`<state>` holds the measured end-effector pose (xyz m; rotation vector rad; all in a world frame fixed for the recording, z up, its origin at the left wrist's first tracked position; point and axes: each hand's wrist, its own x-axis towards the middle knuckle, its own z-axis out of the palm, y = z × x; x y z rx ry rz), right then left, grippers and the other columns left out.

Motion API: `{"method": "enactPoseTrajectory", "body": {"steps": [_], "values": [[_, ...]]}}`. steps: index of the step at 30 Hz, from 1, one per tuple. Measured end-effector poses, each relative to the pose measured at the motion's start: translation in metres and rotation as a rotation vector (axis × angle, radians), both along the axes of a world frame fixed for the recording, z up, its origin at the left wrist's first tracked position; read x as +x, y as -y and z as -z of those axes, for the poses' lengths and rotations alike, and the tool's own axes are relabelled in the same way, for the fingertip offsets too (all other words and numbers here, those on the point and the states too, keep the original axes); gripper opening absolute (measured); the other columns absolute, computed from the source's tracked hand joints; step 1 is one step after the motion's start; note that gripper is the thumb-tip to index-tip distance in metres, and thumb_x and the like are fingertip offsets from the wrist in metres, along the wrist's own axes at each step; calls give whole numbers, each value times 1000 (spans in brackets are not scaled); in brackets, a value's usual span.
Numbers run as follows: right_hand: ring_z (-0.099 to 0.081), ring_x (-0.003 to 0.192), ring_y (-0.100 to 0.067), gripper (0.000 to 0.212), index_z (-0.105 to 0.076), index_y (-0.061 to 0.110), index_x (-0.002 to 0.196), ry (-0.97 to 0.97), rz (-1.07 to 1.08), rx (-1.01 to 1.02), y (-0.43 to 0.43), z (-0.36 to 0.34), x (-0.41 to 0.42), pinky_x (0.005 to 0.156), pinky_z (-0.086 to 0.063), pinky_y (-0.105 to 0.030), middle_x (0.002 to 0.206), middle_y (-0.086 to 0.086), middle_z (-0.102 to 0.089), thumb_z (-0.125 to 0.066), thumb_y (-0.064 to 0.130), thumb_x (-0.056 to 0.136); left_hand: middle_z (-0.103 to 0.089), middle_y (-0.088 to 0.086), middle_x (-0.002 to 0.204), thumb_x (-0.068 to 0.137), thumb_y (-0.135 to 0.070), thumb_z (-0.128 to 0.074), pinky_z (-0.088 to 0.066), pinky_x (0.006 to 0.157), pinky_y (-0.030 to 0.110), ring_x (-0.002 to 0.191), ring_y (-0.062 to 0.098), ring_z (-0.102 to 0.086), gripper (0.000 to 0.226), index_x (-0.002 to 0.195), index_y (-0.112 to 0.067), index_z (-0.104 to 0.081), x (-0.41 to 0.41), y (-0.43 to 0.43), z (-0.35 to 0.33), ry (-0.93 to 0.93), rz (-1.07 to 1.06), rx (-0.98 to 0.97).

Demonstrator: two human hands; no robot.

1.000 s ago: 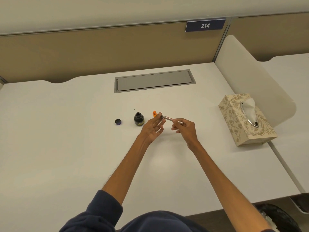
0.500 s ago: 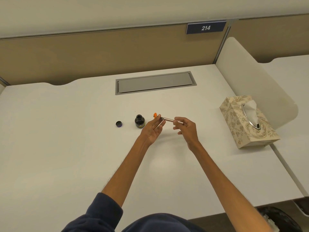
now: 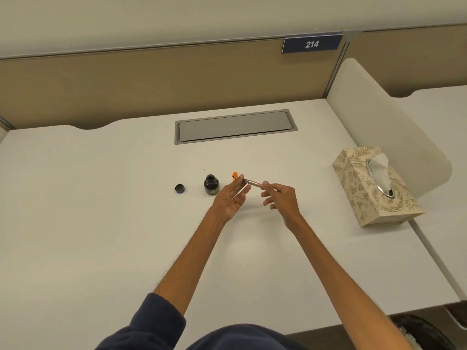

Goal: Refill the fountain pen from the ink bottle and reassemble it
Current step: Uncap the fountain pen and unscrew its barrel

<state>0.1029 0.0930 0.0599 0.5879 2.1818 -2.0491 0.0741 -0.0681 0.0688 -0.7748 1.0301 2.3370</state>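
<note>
The fountain pen is held level above the white desk, pinched at both ends: the left hand grips the orange end between thumb and fingertips, the right hand clasps the other end. Its nib is too small to make out. Just left of the left hand's grip stands the open ink bottle, then its cap. A tissue box sits well right.

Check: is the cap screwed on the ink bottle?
No. The ink bottle stands open on the desk, and its cap lies apart to its left.
</note>
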Motion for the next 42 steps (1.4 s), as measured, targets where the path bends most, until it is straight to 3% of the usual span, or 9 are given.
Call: {"method": "enactPoseTrajectory", "body": {"steps": [3,8,13,18,23,26,29,34,42], "values": [[-66,65,-14,14,-75,12,98,-6,18,-31,-1,0,0,56,-45,-22,90,-5,-73,-67,21,91,-75,-1,90,82,-20,-77,-52,52,17,89,15,-71,11,92,-16,-74,-1,-1,1,0,3,-3],[-64,59,-13,29,-73,13,100,39,-7,-46,-1,-3,-2,53,-44,-22,83,-1,-73,-66,41,93,-75,-2,93,81,-22,-78,-51,55,17,92,14,-71,14,93,-17,-73,-3,0,0,-13,12,-24],[-66,64,-14,10,-74,15,96,-9,3,-33,-1,-3,-2,56,-44,-23,88,-4,-73,-66,20,92,-75,-2,91,82,-21,-78,-51,52,16,90,14,-71,15,94,-16,-73,-4,-1,0,-12,8,-14],[-65,62,-13,22,-72,16,99,16,-16,-44,-2,-5,-3,55,-46,-23,86,-2,-73,-66,37,94,-75,-2,92,81,-22,-78,-51,53,17,89,14,-72,13,93,-18,-74,-3,-1,1,-11,10,-16],[-68,70,-11,13,-73,15,103,-41,-17,-8,-2,-1,-3,60,-49,-24,89,-1,-73,-67,20,91,-76,-2,91,81,-22,-78,-52,53,16,86,13,-72,16,95,-17,-73,-2,0,1,-6,2,-15],[-69,73,-11,24,-66,18,113,0,-49,-35,-2,-3,-4,61,-49,-25,95,0,-74,-67,31,93,-75,-2,92,81,-22,-78,-51,53,16,87,12,-72,17,97,-17,-72,-2,1,1,-7,0,-24],[-68,66,-12,27,-71,16,104,20,-58,3,0,-3,-4,55,-47,-22,87,-2,-75,-63,40,95,-75,-2,92,81,-22,-78,-50,54,16,87,13,-72,16,95,-16,-72,-2,1,1,-7,0,-30],[-72,73,-11,10,-74,16,99,-45,-69,26,-2,-2,-3,51,-44,-22,90,-3,-75,-68,19,91,-75,0,93,80,-21,-79,-50,51,16,85,12,-72,21,99,-14,-72,-5,2,0,-11,-5,-37],[-73,67,-17,32,-73,10,99,10,-114,46,2,-6,-4,46,-40,-20,84,-4,-77,-59,39,98,-76,0,94,78,-23,-81,-50,58,16,86,12,-72,19,94,-16,-74,-6,1,0,-34,34,-83]]}}
